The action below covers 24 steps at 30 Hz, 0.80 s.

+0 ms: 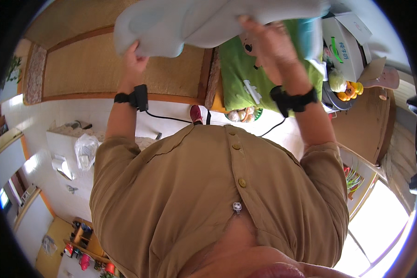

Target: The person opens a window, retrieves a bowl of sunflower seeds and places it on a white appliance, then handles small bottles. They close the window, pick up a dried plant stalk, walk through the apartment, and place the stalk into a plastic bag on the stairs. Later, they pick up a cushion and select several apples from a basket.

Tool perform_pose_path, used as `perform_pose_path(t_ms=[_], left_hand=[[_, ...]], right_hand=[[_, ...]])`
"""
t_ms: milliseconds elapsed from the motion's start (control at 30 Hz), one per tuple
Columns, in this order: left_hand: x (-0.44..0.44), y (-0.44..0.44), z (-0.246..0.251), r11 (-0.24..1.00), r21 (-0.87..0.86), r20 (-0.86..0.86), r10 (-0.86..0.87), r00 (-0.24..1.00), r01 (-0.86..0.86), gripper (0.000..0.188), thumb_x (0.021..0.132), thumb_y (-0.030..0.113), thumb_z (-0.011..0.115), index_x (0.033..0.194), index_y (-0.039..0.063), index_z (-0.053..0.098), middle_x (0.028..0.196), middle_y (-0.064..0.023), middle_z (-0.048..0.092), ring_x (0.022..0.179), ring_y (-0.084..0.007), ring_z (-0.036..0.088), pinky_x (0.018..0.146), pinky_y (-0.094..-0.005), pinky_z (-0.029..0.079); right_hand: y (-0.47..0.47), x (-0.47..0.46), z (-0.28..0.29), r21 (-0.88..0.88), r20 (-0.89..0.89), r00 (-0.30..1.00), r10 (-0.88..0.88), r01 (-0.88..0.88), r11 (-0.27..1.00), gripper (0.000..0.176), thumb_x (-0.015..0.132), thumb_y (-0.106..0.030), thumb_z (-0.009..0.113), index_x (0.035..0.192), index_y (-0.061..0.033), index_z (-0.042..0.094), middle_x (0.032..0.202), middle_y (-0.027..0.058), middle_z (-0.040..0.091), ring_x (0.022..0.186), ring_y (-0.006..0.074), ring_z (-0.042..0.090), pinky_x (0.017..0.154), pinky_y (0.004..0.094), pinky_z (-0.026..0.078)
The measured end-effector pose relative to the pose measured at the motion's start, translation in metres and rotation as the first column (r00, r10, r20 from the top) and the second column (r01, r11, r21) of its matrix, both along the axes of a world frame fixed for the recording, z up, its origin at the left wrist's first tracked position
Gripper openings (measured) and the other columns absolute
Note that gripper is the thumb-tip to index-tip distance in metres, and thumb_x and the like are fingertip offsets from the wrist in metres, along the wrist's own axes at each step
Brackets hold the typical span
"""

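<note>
A pale grey pillow (208, 21) with teal edging is held up across the top of the view, its upper part cut off by the frame. My left hand (135, 57) pinches its lower left corner between thumb and fingers. Farther right, my right hand (272, 45) grips the lower edge; it is blurred by motion, and some of its fingers are hidden. Below the right hand lies a green cushion (234, 83) printed with a cartoon face. Under the pillow's left end is a wooden bench with a woven seat (90, 69).
On the right stand a white carton (342, 45), orange fruit (350, 91) and a wrapped pale vegetable (337, 80) near a wooden table (361, 121). A green basket (259, 114) sits on the floor. Black cables (166, 118) run from both wrist bands. A red shoe (196, 114) shows beside the bench.
</note>
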State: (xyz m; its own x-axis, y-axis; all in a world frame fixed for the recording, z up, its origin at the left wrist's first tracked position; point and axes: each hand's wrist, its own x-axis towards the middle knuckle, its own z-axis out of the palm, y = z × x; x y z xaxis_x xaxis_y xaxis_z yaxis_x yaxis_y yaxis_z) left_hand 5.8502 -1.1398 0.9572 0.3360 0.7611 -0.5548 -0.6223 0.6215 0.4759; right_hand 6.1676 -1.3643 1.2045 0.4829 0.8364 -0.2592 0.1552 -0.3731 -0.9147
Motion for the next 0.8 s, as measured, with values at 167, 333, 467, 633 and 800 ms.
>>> perform_pose_path(t_ms=[167, 333, 467, 633, 800], left_hand=[[-0.064, -0.005, -0.049, 0.517, 0.439, -0.870, 0.039, 0.491, 0.735, 0.054, 0.095, 0.015, 0.066, 0.141, -0.004, 0.046, 0.143, -0.0138, 0.051, 0.128, -0.0256, 0.052, 0.104, -0.0374, 0.046], [0.058, -0.079, -0.069, 0.725, 0.305, -0.657, -0.309, 0.688, 0.617, 0.076, 0.096, 0.036, 0.064, 0.155, 0.005, 0.029, 0.147, -0.0164, 0.046, 0.132, -0.0272, 0.048, 0.111, -0.0388, 0.038], [0.150, -0.168, -0.070, 0.254, 0.304, -0.600, -0.697, 0.392, 0.918, 0.103, 0.086, 0.056, 0.073, 0.158, 0.003, 0.023, 0.158, -0.0166, 0.033, 0.143, -0.0293, 0.034, 0.116, -0.0401, 0.032], [0.199, -0.196, -0.109, 0.487, 0.365, -0.623, -0.506, 0.597, 0.794, 0.079, 0.080, 0.044, 0.082, 0.135, -0.003, 0.053, 0.127, -0.0213, 0.062, 0.114, -0.0306, 0.060, 0.095, -0.0372, 0.049], [0.201, -0.171, -0.161, 0.509, 0.329, -0.878, -0.145, 0.456, 0.795, 0.058, 0.079, 0.045, 0.078, 0.110, -0.002, 0.066, 0.113, -0.0238, 0.064, 0.104, -0.0432, 0.059, 0.090, -0.0497, 0.048]], right_hand=[[-0.013, -0.066, -0.139, 0.034, -0.165, 0.985, 0.050, -0.045, 0.998, 0.065, 0.084, -0.032, 0.082, 0.134, -0.0016, 0.054, 0.123, 0.0084, 0.064, 0.109, 0.0192, 0.058, 0.086, 0.0356, 0.051], [-0.056, -0.076, -0.231, -0.374, -0.476, 0.852, -0.219, 0.030, 0.927, 0.080, 0.085, -0.029, 0.078, 0.147, -0.0053, 0.035, 0.111, 0.0057, 0.058, 0.088, 0.0136, 0.050, 0.068, 0.0308, 0.043], [-0.088, -0.060, -0.227, -0.364, -0.426, 0.887, -0.177, 0.012, 0.931, 0.069, 0.084, -0.028, 0.078, 0.140, -0.0047, 0.045, 0.103, 0.0065, 0.061, 0.075, 0.0115, 0.053, 0.060, 0.0291, 0.043], [-0.121, -0.024, -0.163, -0.228, 0.121, 0.992, -0.047, 0.073, 0.971, 0.064, 0.082, -0.027, 0.081, 0.136, -0.0039, 0.053, 0.108, 0.0079, 0.064, 0.083, 0.0154, 0.061, 0.069, 0.0319, 0.051], [-0.159, 0.080, -0.070, 0.029, 0.925, 0.377, -0.043, 0.043, 0.999, 0.077, 0.075, -0.027, 0.085, 0.140, -0.0052, 0.049, 0.138, 0.0203, 0.053, 0.130, 0.0386, 0.047, 0.108, 0.0502, 0.039]])
